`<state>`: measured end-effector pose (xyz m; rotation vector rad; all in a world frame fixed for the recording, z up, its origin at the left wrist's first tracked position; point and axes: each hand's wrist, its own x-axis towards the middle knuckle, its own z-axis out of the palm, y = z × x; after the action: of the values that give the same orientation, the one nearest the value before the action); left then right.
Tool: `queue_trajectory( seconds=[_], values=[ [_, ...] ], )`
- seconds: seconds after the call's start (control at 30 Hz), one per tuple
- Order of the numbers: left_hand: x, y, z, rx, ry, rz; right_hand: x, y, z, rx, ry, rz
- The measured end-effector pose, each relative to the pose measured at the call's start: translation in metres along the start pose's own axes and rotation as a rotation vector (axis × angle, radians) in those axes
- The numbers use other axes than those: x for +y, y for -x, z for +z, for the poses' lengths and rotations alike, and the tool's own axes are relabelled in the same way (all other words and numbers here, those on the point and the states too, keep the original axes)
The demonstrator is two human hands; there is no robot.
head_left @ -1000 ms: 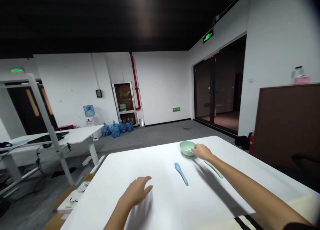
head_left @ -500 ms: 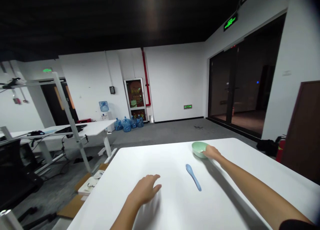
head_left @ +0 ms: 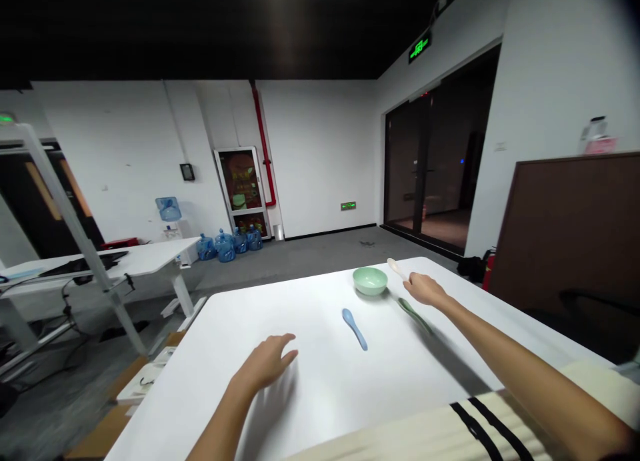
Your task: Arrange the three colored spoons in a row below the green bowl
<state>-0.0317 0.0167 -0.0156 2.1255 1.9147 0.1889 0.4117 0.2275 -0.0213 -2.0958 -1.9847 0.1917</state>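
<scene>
View from a person's head, looking down and fwd over a white table (head_left: 310, 394) in an office-type rm. Two bare hands reach in from the bottom edge.

R hand (head_left: 425, 291), far R side of table: thumb & fingers pinched on the handle of a cream spoon (head_left: 395, 267). Spoon's bowl end sticks out past the fingers, pointing up & L in view; can't tell if it touches the tabletop.

Just L of that spoon, w/ a small gap, a round green bowl (head_left: 370, 281) sits upright nr the table's far edge. Can't make out anything in it.

L hand (head_left: 266, 361), nr side, L of centre: holds nothing, thumb & fingers held wide apart, pointing R. Its shadow falls on the table.

Btwn the hands, a blue spoon (head_left: 355, 329) lies on the table, scoop end away from the wearer, handle toward. A green spoon (head_left: 416, 314) lies farther R, below the R hand in view, partly in the arm's shadow.

Bottom R: cream fabric (head_left: 415, 431) w/ black stripes.

Bkgd: blue water jugs (head_left: 225, 246) on the floor, a red pipe (head_left: 257, 124) on the wall, dark glass doors (head_left: 435, 161) & a green exit sign (head_left: 419, 47).
</scene>
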Motion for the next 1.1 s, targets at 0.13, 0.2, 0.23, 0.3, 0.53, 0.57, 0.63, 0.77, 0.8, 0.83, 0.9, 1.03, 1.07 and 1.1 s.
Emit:
queue_trajectory(
  seconds=[0.13,0.2,0.23,0.3,0.53,0.57,0.63,0.77,0.8,0.83,0.9,1.03,1.07,1.1],
  values=[
    [0.001,0.003,0.0,0.0,0.002,0.002,0.029,0.019,0.014,-0.061,0.049,0.092],
    [0.001,0.004,0.0,-0.002,0.011,-0.003,0.04,0.022,0.025,-0.108,0.061,0.124],
    [0.001,0.005,0.0,-0.001,0.014,-0.004,0.045,0.022,0.031,-0.131,0.067,0.134],
    [0.001,0.005,0.0,0.007,0.019,-0.007,0.055,0.02,0.043,-0.161,0.074,0.138],
    [0.002,0.005,-0.001,0.006,0.006,-0.008,0.078,0.006,0.067,-0.177,0.071,0.121],
    [0.003,0.004,-0.001,0.007,0.008,-0.007,0.079,0.005,0.068,-0.177,0.075,0.117],
    [0.003,0.005,-0.001,0.006,0.012,-0.008,0.079,0.006,0.07,-0.178,0.088,0.109],
    [0.005,0.006,-0.002,0.004,0.013,-0.02,0.076,0.014,0.067,-0.201,0.123,0.099],
    [0.006,0.007,-0.003,0.002,0.015,-0.023,0.075,0.015,0.066,-0.203,0.124,0.097],
    [0.006,0.008,-0.003,-0.001,0.016,-0.025,0.074,0.017,0.064,-0.202,0.122,0.095],
    [0.008,0.009,-0.005,-0.01,0.016,-0.03,0.072,0.019,0.06,-0.193,0.116,0.096],
    [0.01,0.01,-0.007,-0.02,0.009,-0.027,0.062,0.02,0.05,-0.147,0.117,0.105],
    [0.01,0.009,-0.006,-0.02,0.01,-0.024,0.058,0.02,0.048,-0.131,0.119,0.103],
    [0.01,0.009,-0.006,-0.019,0.012,-0.023,0.054,0.021,0.047,-0.117,0.12,0.095]
  ],
)
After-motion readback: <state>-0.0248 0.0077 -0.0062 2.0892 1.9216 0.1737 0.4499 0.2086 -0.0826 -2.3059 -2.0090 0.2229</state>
